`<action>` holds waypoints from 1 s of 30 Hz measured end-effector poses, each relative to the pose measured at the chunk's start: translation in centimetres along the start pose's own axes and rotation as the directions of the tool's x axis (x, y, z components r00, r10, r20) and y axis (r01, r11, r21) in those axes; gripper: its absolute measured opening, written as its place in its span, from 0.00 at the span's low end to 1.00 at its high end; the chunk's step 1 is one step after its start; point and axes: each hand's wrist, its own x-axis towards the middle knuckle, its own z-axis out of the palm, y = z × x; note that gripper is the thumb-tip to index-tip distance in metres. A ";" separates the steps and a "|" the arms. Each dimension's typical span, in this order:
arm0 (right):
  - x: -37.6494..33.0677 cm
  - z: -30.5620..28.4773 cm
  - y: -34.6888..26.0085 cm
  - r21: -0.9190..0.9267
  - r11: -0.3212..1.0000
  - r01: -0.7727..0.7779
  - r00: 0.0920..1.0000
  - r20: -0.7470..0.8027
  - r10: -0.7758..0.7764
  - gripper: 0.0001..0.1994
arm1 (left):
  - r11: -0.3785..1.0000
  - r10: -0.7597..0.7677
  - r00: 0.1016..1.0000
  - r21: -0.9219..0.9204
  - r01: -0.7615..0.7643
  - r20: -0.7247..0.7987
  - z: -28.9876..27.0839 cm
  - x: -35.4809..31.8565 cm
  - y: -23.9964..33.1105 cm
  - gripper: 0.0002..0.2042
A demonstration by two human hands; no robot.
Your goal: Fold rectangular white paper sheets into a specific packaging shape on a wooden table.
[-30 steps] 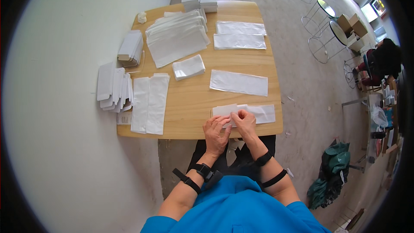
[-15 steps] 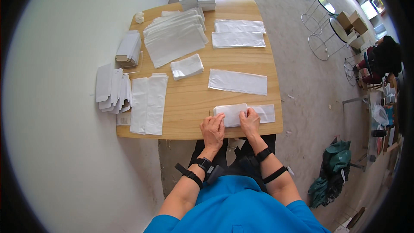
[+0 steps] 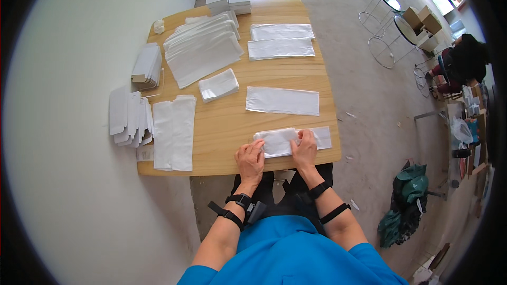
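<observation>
A folded white plastic sleeve [image 3: 278,143] lies near the front edge of the table, over a longer flat white sleeve [image 3: 322,136] whose end sticks out to the right. My left hand [image 3: 250,159] has curled fingers closed at the left end of the folded sleeve. At its right end, my right hand [image 3: 304,150] pinches the edge between thumb and fingers. Just beyond them lies a single flat white sleeve [image 3: 283,101]. Farther off on the right are two overlapping flat sleeves [image 3: 281,48].
The wooden table [image 3: 222,142] also bears fanned white sheets [image 3: 203,55], a small folded stack [image 3: 218,85], long sleeves [image 3: 175,133] and white boxes [image 3: 228,0]. Flattened cartons [image 3: 129,116] stand along the wall. Round stools [image 3: 406,30] and a seated person [image 3: 462,63] are at right.
The view has shifted slightly. The folded sleeve's top looks more rumpled, and my right fingers have spread a little along its right end. Both hands stay at its ends.
</observation>
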 end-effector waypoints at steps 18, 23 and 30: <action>9.5 5.2 -5.2 0.073 0.974 0.217 0.975 0.040 -0.220 0.08 | 0.945 -0.149 0.988 -0.291 0.152 0.031 -2.7 1.0 -2.1 0.09; 10.6 8.0 -4.4 0.036 0.983 0.180 0.983 0.030 -0.181 0.06 | 0.853 -0.254 0.958 -0.436 0.286 0.132 -2.8 1.9 -3.2 0.08; 11.2 8.2 -2.6 0.249 0.946 0.209 0.975 0.016 -0.220 0.04 | 0.733 -0.338 0.932 -0.584 0.349 0.132 -2.1 10.4 -1.5 0.12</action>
